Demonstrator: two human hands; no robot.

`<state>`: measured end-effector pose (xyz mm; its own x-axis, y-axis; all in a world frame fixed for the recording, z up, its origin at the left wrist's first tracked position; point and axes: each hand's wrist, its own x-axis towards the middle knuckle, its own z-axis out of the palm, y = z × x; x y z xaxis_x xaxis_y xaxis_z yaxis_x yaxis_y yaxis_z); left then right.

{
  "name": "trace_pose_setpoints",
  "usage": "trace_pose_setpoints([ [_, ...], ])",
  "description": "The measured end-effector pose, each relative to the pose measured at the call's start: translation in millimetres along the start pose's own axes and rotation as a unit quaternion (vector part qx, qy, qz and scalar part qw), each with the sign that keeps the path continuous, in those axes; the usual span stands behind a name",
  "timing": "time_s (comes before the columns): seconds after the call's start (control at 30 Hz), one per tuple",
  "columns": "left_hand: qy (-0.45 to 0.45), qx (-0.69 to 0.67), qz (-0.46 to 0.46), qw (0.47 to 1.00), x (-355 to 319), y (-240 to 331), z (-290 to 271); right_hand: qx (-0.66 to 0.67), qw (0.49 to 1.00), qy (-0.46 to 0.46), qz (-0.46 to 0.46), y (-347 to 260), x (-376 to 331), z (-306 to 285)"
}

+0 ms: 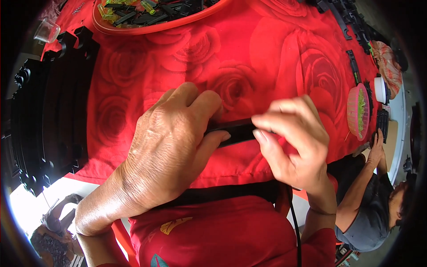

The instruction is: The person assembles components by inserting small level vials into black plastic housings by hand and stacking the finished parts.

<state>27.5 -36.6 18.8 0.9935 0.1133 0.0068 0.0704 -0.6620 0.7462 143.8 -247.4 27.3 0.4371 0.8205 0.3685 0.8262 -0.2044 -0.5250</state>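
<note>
Our left hand (171, 142) sat closest, large across the middle of the view, fingers curled together over one end of a long black plastic strip (235, 130). Our right hand (296, 142) pinched the strip's other end, thumb and fingers closed on it. We held the strip just above a red rose-patterned cloth (249, 53). Stacked black parts (40, 120) lay at our left, a red tray (151, 20) of small pieces beyond, a small pink basket (358, 111) at right.

Bright, even daylight; a blown-out white patch at the lower left. Strong fisheye bending and dark vignette at the rim.
</note>
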Motion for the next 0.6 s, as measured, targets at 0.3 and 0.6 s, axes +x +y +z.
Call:
trace_pose_setpoints([
  [0.3, -0.012, -0.016, 0.09, 0.996, -11.5, -9.9, -26.2, 0.231, 0.912, -0.212, 0.265, -20.3, -2.8, -12.1],
  [0.6, -0.024, 0.016, 0.15, 0.988, -20.9, -31.5, -15.4, 0.313, 0.85, -0.263, 0.331, -19.9, 1.6, -5.8],
])
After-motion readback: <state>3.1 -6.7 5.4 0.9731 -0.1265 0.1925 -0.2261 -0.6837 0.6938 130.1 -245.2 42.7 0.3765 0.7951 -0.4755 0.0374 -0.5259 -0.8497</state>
